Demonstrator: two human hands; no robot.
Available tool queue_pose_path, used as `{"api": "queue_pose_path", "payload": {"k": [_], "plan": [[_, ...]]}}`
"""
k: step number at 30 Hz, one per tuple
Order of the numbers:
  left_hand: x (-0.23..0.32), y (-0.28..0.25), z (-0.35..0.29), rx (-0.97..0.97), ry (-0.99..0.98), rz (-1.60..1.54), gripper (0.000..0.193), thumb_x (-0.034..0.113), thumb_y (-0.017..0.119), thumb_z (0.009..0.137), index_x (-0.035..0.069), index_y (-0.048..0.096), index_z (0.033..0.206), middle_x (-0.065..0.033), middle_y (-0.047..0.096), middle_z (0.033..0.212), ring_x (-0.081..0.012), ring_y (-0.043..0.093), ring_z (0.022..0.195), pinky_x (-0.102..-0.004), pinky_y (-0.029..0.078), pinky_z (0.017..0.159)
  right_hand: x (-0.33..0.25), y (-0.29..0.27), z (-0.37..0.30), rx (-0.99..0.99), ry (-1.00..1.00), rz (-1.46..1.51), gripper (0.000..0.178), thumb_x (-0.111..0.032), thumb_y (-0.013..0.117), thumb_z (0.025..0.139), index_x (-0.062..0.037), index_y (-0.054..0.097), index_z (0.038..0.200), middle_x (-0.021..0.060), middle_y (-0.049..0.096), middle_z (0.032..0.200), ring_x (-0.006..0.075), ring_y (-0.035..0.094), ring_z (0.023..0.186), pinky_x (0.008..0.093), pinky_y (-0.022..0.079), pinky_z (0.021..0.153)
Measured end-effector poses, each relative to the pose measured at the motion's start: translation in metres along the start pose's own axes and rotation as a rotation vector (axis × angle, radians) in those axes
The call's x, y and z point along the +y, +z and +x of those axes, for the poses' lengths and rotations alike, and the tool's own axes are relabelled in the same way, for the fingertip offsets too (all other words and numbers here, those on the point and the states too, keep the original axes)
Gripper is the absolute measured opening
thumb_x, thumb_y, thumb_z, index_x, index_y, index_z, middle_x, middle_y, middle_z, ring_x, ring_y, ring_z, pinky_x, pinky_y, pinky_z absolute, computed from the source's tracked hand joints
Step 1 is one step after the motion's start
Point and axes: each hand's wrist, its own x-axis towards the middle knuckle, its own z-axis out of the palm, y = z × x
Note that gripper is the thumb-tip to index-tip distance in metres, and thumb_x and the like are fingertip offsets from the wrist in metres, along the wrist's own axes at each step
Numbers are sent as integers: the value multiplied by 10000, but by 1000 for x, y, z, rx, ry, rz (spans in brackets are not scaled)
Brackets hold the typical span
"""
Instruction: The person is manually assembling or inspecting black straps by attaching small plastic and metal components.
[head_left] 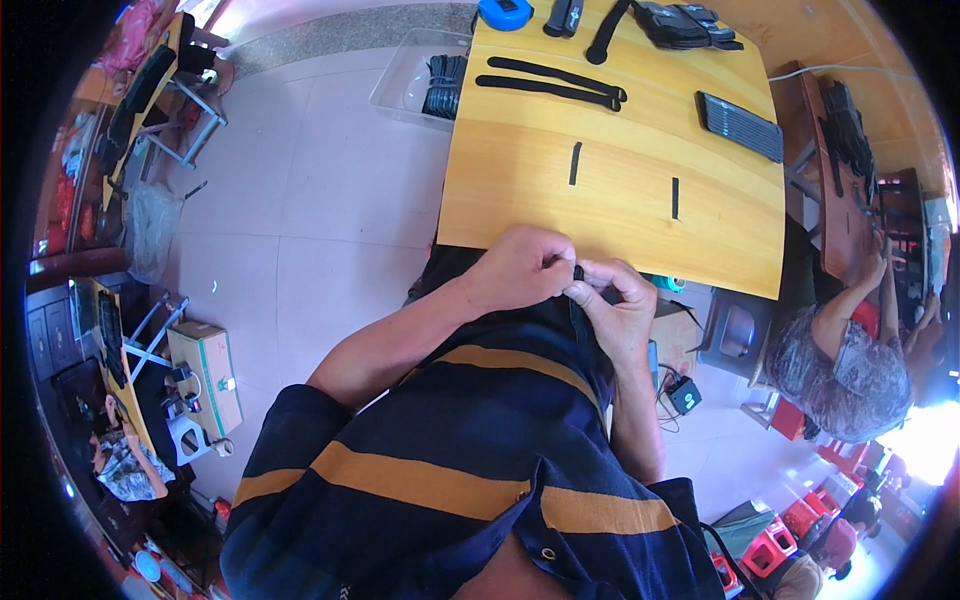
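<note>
Possibly, the small, narrow, black strap-like piece [579, 272] could slip or twist, since so little of it shows between the fingers; held by the near edge of the yellow rectangular wooden table [510, 205], it might then drop toward the navy, ochre-striped cloth shirt [480, 410]. The bare right hand [618, 300] pinches it between thumb and forefinger, forearm upright. The bare left hand [520, 266] curls into a fist alongside, forearm slanting inward; whether it grips the piece cannot be told.
</note>
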Motion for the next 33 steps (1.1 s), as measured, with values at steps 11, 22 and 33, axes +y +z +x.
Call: {"api": "queue_pose_path", "payload": {"k": [11, 22, 33], "plan": [[13, -9, 3, -56, -84, 88, 70, 51, 623, 801, -1, 656, 768, -14, 581, 612, -63, 499, 581, -281, 407, 529, -7, -2, 3, -29, -122, -256, 284, -77, 895, 731, -38, 779, 987, 23, 688, 781, 92, 588, 692, 247, 480, 647], [-11, 5, -5, -32, -402, -653, 90, 96, 640, 872, 31, 666, 815, -21, 639, 676, -91, 625, 614, -246, 521, 575, 6, 0, -3, -14, -27, -47, 247, -3, 827, 810, -20, 770, 1050, 41, 721, 866, 78, 635, 758, 235, 509, 697], [18, 7, -11, 141, -230, -337, 140, 109, 618, 885, 5, 692, 828, -17, 666, 696, -62, 585, 609, -238, 475, 555, -1, 4, -1, 74, -66, -47, 224, 8, 774, 864, -1, 759, 1087, 89, 746, 936, 116, 685, 852, 259, 535, 776]]}}
